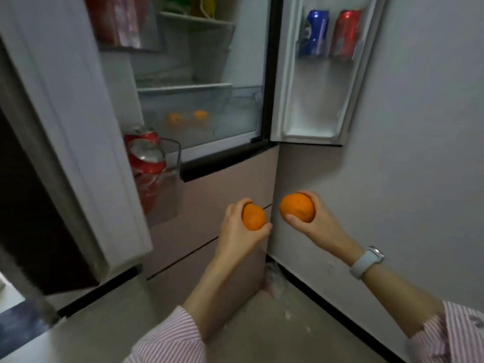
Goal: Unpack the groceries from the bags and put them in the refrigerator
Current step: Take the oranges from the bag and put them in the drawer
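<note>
My left hand [235, 226] grips an orange [253, 217], and my right hand [317, 218] grips a second orange [297, 207]. Both are held side by side in front of the pink lower drawers [209, 205] of the refrigerator. Above them both refrigerator doors stand open. Inside, a clear crisper drawer [235, 113] holds two more oranges [187, 117]. The shelf [183, 87] over the drawer is bare. Bags are out of view.
The left door's bins [167, 163] carry red cans [146, 155]. The right door's bin [332, 48] holds a blue can [314, 32] and a red can [344, 34]. A grey wall [406, 153] stands close on the right. A white watch [366, 262] sits on my right wrist.
</note>
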### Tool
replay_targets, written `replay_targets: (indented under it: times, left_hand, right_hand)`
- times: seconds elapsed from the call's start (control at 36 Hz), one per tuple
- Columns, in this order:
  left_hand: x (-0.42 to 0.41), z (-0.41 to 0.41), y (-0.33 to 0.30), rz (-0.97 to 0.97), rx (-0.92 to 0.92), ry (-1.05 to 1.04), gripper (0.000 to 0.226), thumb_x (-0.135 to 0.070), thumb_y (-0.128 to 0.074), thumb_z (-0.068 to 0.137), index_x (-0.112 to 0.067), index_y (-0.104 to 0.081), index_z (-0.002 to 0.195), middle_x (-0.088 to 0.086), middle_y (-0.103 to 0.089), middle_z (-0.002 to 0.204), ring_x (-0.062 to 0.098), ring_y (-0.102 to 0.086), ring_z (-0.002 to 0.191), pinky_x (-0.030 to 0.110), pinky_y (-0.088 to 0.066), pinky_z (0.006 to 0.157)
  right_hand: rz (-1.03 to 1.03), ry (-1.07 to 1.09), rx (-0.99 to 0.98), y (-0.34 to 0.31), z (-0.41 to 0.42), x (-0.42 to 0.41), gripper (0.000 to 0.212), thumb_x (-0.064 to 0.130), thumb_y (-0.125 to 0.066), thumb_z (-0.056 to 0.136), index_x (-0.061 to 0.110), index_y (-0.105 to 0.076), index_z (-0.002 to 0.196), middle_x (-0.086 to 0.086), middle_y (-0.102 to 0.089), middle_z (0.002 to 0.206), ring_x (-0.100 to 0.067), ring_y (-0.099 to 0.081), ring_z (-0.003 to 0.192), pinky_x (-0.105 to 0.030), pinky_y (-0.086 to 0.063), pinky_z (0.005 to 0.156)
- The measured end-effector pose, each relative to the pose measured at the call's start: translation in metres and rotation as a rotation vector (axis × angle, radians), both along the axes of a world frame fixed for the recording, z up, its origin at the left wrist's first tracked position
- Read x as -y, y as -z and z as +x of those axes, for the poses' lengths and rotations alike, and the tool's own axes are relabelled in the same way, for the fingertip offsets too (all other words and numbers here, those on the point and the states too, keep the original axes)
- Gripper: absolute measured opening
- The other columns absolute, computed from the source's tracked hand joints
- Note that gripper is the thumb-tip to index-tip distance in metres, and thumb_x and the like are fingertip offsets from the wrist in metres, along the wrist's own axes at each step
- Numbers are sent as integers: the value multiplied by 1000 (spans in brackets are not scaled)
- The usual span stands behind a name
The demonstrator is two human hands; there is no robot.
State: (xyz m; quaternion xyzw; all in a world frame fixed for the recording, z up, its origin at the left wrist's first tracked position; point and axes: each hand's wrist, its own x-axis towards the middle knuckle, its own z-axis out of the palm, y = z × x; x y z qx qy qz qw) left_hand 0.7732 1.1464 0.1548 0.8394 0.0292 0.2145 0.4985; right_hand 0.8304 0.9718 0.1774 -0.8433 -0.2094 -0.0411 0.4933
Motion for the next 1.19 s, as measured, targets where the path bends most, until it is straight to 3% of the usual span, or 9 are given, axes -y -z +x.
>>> replay_targets:
  times: [0.17,0.33,0.47,0.53,0.58,0.78,0.92,1.08,1.19]
  left_hand:
    - [8,118,-73,-90,188,-68,63,-27,-76,74,-24,-44,128,-2,-40,124,12,-46,102,25,-39,82]
    - [-12,211,-135,-107,352,-148,62,-29,-76,72,-27,-44,125,-2,-40,122,15,-49,102,30,-44,83]
    - [-60,269,-181,31,462,-279,60,-25,-77,72,-22,-48,124,0,-42,120,10,-45,97,21,-36,82]
    - [-83,290,-198,93,464,-317,60,-24,-77,72,-21,-49,125,3,-44,122,11,-45,98,22,-37,85]
    - [-105,308,-212,158,424,-340,61,-27,-77,72,-23,-48,125,4,-45,123,15,-48,102,29,-41,90]
    - [-181,348,-241,369,193,-393,62,-32,-79,70,-25,-48,123,2,-48,120,20,-51,104,36,-46,89]
    - [-226,357,-251,446,-14,-369,76,-58,-75,45,-33,-50,113,-3,-55,113,15,-56,99,33,-50,84]
    - [-259,380,-240,776,-291,-292,67,-43,-79,66,-25,-49,123,-2,-51,116,16,-53,105,23,-42,83]
    - [-274,401,-223,908,-482,-176,60,-37,-76,72,-25,-48,124,1,-51,117,19,-51,107,26,-44,85]
  right_hand:
    - [76,83,117,-55,101,2,60,26,-70,80,22,-37,130,2,-45,117,-15,-51,100,-19,-40,74]
    - [103,39,219,-100,190,-13,61,29,-68,81,25,-33,131,6,-38,118,-11,-47,98,-10,-39,68]
    - [92,-65,299,-130,266,-39,61,28,-69,80,28,-33,130,7,-38,119,-14,-47,100,-19,-42,74]
    - [113,-107,342,-143,299,-56,59,25,-71,79,28,-36,128,7,-41,116,-13,-49,98,-13,-40,72]
    - [124,-171,371,-158,331,-77,59,27,-71,79,28,-38,127,6,-44,116,-12,-50,98,-8,-38,70]
    - [47,-388,442,-216,418,-166,59,39,-71,77,25,-39,125,5,-47,113,-16,-52,100,-27,-42,81]
    - [-275,-525,439,-238,454,-228,65,45,-71,74,22,-40,125,0,-51,116,-19,-53,102,-34,-47,86]
    - [-603,-659,417,-230,476,-283,61,44,-72,74,16,-45,122,-3,-56,116,-21,-55,102,-36,-48,87]
    - [-862,-700,432,-223,487,-306,59,43,-72,74,15,-47,119,1,-55,106,-19,-56,95,-29,-45,74]
